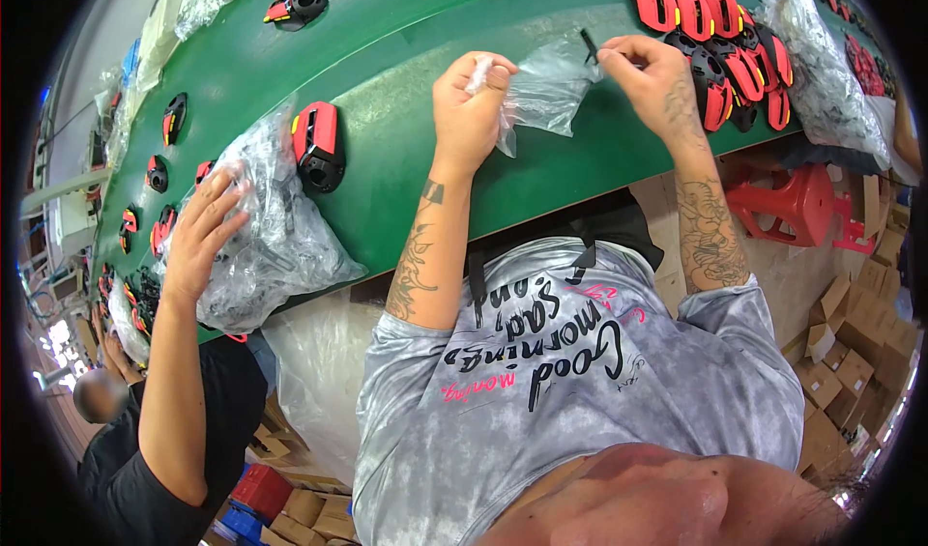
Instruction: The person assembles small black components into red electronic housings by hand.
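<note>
both hands pinch a clear bag [546,87] over the desk [387,82], left hand [471,111] bunching its mouth, right hand [650,77] gripping a corner; it looks light, limp and slippery.

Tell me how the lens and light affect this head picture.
Head view: fisheye bends the green table edge into an arc, black corners ring the frame; glare whitens the clear bag between the left hand and right hand; the chin at the bottom is blurred.

Left hand [471,101] fisted, fingers pinched; right hand [650,68] pinching; both forearms raised, tattooed
</note>
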Tool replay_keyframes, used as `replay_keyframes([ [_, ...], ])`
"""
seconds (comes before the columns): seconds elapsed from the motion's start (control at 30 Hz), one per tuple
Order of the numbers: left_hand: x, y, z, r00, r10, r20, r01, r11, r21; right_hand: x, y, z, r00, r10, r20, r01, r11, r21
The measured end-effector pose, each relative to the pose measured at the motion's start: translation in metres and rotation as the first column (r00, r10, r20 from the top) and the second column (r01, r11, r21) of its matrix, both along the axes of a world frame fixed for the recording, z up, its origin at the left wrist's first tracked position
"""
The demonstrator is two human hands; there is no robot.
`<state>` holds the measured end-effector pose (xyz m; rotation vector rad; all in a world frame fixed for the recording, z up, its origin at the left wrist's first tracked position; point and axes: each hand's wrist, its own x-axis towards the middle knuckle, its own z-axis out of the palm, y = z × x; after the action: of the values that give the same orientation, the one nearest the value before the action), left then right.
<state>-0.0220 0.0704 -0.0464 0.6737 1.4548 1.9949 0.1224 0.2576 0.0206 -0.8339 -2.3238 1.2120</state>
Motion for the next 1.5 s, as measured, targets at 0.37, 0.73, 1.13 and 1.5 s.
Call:
replay_keyframes([
  [0.37, 0.007, 0.018, 0.002, 0.985, -0.069, 0.156, 0.06, 0.996, 0.065, -0.022, -0.042, -0.031, 0.925, 0.079, -0.371, -0.272, 0.82, -0.503],
  [0.73, -0.053, 0.047, 0.091, 0.746, -0.053, -0.664, -0.342, 0.824, -0.451, -0.006, 0.011, -0.058, 0.889, -0.159, -0.429, -0.149, 0.785, -0.601],
  [1.13, -0.185, 0.154, -0.004, 0.413, 0.082, -0.907, -0.888, 0.255, -0.381, -0.015, 0.008, -0.064, 0.897, -0.059, -0.438, -0.179, 0.857, -0.483],
  [1.5, 0.0, -0.013, 0.026, 0.966, -0.115, 0.231, 0.137, 0.987, -0.082, -0.014, 0.017, -0.06, 0.935, 0.091, -0.343, -0.232, 0.888, -0.397],
])
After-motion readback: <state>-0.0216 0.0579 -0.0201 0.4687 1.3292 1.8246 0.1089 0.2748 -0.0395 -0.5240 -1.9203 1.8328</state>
